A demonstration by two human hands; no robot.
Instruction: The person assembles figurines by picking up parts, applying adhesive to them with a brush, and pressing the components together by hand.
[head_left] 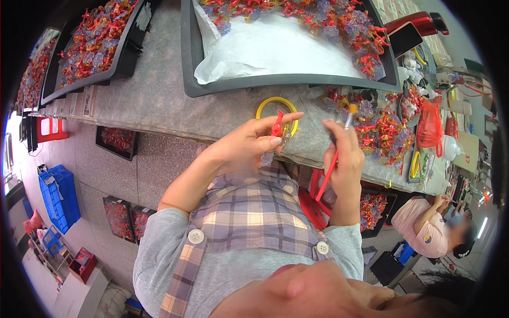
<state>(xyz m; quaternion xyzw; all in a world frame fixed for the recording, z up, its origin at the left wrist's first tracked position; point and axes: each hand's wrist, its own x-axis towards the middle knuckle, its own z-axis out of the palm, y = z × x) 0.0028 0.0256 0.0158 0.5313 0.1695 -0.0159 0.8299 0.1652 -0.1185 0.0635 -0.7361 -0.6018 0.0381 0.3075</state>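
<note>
My left hand (246, 140) pinches a small red plastic figure (277, 125) between thumb and fingers, above the table's near edge. Clear and pale purple plastic shows below those fingers, seemingly part of the same piece. Closed around a paintbrush (327, 177) with a red handle, my right hand (347, 156) is a short way to the right. The brush's yellowish bristles point up, away from the figure. Behind my left hand a yellow ring (258, 110), perhaps a tape roll, lies on the table. A loose pile of similar red and purple figures (389, 132) lies right of my right hand.
A black tray (297, 80) lined with white paper (281, 47) holds many figures along its far and right sides. Another full tray (124, 63) stands at the left. A phone (405, 38) leans at the big tray's right corner. Another person (424, 225) sits at the right.
</note>
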